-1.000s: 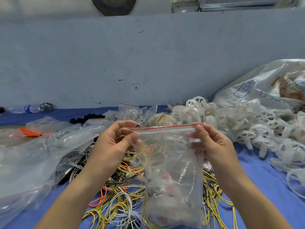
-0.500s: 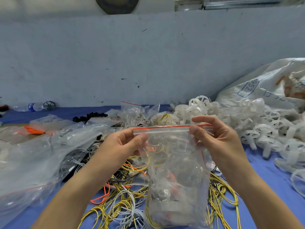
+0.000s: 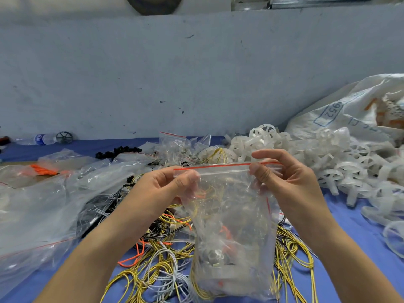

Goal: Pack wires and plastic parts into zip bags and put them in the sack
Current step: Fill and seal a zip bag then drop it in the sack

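The clear zip bag [image 3: 229, 226] is hanging upright just above the middle of the table [image 3: 360, 232], and yellow wire loops, orange bits and pale plastic pieces are sitting in its lower half. The left hand [image 3: 166, 186] is pinching the left end of the red-lined closure between thumb and forefinger. The right hand [image 3: 282, 178] is doing the same at the right end, so the fingers [image 3: 260, 173] of both hands are gripping the strip and stretching it taut. This appears to be the sealing step, though I cannot tell whether the zip track is pressed shut along its length. The next move probably calls for running a pinch along the strip, then carrying the bag to the white woven sack [image 3: 349, 114] lying at the table's far right corner. A tangle of loose wires [image 3: 153, 270] is spreading under the bag toward the near edge. White wheel-shaped plastic parts [image 3: 328, 158] are heaping up along the right side, empty zip bags [image 3: 181, 145] are lying by the far edge, and a large clear plastic bag [image 3: 43, 204] is covering the left side. A scuffed grey-blue wall [image 3: 196, 73] is rising behind the blue-covered table.
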